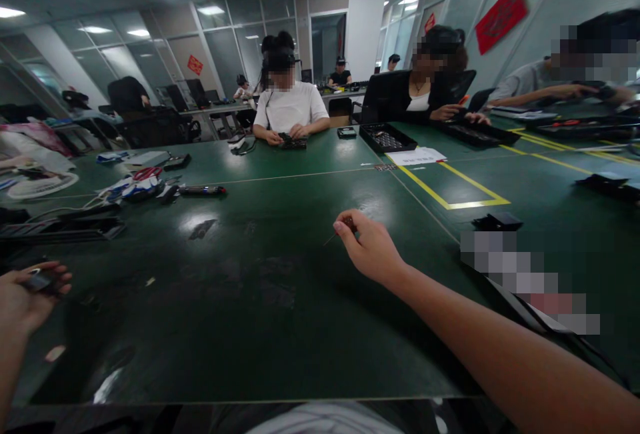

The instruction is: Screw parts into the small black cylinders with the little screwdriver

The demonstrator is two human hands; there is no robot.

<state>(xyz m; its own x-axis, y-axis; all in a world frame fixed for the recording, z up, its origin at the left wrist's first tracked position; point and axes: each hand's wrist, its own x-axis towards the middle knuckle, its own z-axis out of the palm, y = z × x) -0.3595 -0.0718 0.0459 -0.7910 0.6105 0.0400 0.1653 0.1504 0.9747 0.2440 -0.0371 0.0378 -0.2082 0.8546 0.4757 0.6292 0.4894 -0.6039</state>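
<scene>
Right forearm crosses lower right of view, right hand [371, 247] over middle of green bench [280, 301], fingers [343, 225] pinched shut on thin stick-like tool [334, 237], tip angled down-left toward bench top. Left hand [27, 294] at left edge, palm up, fingers curled around small dark part [39, 281]. Black tray [384, 137] far across bench, contents too small to tell; white paper [417, 155] just beside it. Person in white shirt [289, 109] seated opposite, handling dark item.

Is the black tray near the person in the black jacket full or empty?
Cannot tell. The black tray lies flat on the green table, but its inside is too small and dark to read.
</scene>
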